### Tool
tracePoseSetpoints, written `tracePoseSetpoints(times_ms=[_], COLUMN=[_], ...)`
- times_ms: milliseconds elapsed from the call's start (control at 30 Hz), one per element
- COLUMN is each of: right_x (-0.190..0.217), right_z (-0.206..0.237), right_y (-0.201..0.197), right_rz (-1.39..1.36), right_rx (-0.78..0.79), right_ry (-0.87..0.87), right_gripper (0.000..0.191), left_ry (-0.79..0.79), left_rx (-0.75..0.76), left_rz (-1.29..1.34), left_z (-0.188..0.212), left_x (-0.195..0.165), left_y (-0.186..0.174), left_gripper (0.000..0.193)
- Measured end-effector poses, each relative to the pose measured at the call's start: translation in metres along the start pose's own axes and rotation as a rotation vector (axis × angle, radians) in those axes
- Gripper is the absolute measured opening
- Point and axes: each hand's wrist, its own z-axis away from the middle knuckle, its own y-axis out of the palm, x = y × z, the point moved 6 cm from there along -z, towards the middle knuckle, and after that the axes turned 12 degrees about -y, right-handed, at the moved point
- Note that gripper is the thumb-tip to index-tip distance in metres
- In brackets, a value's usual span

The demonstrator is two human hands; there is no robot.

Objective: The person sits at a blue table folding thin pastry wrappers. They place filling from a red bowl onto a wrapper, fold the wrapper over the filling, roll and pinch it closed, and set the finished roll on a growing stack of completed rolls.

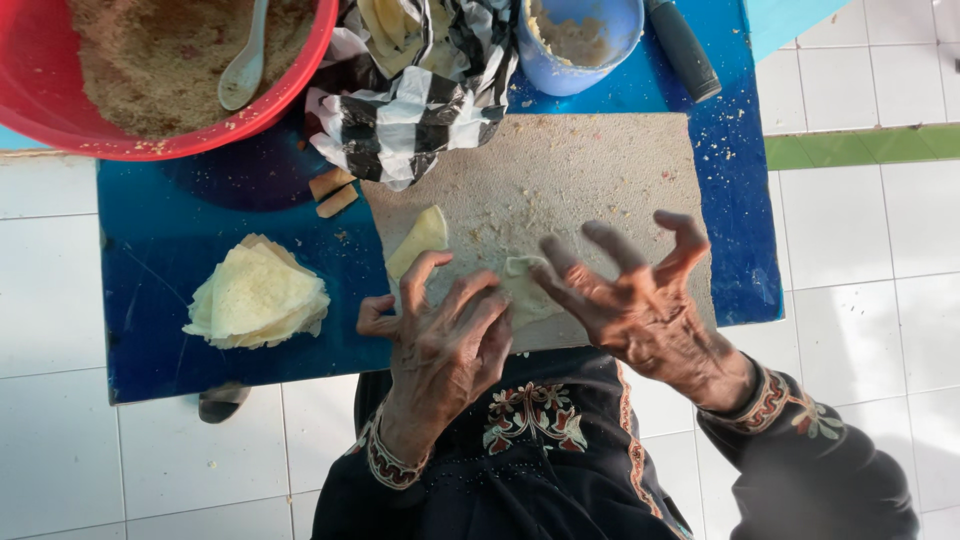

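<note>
Two bare hands work over a pale rectangular wooden board that lies on a glossy blue surface, and everything else sits around that board. At the board's near edge the left hand bends its fingers onto a small cream piece of thin pastry wrapper, pinching one side of it. The right hand is just beside it, fingers spread wide and curled, gripping nothing, with only the tips near the wrapper's other side. Whether filling already lies inside the piece cannot be told. A second folded cream piece rests on the board's left edge.

Left of the board, well apart on the blue surface, a stack of folded cream wrappers appears already shaped. Two small tan sticks lie near the board's far left corner. Beyond that corner stands a large red plastic bowl full of brown crumbly filling with a pale spoon in it. A black-and-white checked cloth holds more wrappers behind the board, beside a blue cup and a dark handle.

Judging by the full bowl and the small stack, much remains to do.
</note>
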Motion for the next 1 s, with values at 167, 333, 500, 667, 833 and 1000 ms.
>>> tracePoseSetpoints(times_ms=[167,333,500,667,833,1000], right_x=[-0.011,0.003,-0.005,-0.032,-0.067,-0.056], right_z=[-0.006,-0.014,-0.01,-0.006,-0.021,-0.045], right_y=[-0.001,0.009,0.012,0.01,-0.006,-0.011], right_rz=[-0.309,-0.153,-0.201,-0.489,-0.513,-0.619], right_rx=[-0.082,-0.031,-0.103,-0.169,-0.202,-0.233], right_ry=[0.13,0.071,0.034,0.211,0.262,0.15], right_gripper=[0.047,0.054,0.04,0.039,0.04,0.038], left_ry=[-0.028,-0.032,-0.04,-0.047,-0.047,-0.208], left_rx=[-0.025,-0.015,-0.033,-0.059,-0.11,-0.326], left_rz=[0.002,0.003,0.004,0.017,0.063,-0.179], left_z=[0.0,-0.001,-0.001,0.001,0.003,0.013], left_x=[0.0,0.0,0.002,0.005,0.002,0.013], left_y=[-0.003,-0.005,-0.007,-0.007,-0.013,-0.044], left_gripper=[0.016,0.019,0.019,0.016,0.019,0.023])
